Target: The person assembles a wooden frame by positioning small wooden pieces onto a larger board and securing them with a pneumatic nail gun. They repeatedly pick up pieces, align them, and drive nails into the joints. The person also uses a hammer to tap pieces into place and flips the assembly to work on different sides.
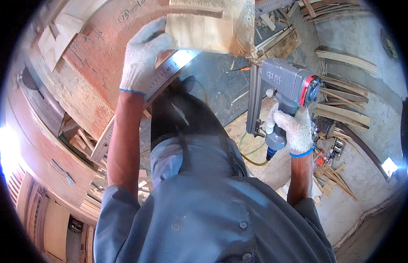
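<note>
Biggest thing was the reddish plywood panel (87, 74), tilted across the upper left w/ handwritten marks on its face; all else placed relative to it. Next in size, the person's grey-blue work shirt (204, 219) filled the lower middle, below the panel's lower edge. A pale wood block (208, 26) sat at the panel's upper right corner, rough-grained, its right side frayed. To the right of the panel, well apart from it, was a grey pneumatic nail gun (285, 83) w/ a red cap at the rear and a long magazine hanging down; its nose touched the block's lower right corner. A steel ruler (138, 105) ran diagonally along the panel's right edge, from under the block down toward the lower left. Left hand (142, 57), in a white knit glove, was pressed flat w/ fingers curled onto the block's left edge, over the ruler. Right hand (296, 129), also gloved, was wrapped tight round the gun's grip. Offcut strips (340, 114) lay on the floor far right of the panel. A yellow-green hose (250, 155) trailed from under the gun.
</note>
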The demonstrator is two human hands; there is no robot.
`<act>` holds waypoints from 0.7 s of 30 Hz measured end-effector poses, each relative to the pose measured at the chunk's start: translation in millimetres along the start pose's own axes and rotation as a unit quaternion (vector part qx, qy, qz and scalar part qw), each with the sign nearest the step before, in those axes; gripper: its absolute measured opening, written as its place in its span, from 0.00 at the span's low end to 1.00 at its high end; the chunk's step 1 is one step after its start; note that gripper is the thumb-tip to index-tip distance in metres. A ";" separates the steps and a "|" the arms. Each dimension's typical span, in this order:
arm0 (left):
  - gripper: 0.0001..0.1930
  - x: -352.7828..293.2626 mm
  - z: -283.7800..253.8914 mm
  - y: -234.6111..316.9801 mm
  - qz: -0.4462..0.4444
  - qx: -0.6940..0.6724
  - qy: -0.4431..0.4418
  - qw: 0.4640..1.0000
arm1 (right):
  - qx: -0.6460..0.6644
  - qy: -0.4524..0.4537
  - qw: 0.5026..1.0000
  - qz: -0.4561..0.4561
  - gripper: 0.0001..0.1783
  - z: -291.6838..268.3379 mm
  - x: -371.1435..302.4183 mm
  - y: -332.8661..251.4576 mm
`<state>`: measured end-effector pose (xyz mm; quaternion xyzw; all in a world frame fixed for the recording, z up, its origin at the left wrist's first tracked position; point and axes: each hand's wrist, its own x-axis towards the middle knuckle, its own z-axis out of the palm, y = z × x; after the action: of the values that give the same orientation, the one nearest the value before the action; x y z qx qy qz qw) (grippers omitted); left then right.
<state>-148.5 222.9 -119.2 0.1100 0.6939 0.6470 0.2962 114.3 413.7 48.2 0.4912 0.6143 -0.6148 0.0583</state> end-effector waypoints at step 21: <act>0.36 -1.3 45.8 -3.1 0.387 0.536 -0.024 0.750 | -0.122 -0.030 0.992 0.004 0.14 5.5 20.2 57.9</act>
<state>-121.4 259.9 -121.2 0.5254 0.8174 0.2255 -0.0710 140.2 406.2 -7.2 0.4642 0.6804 -0.5498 0.1392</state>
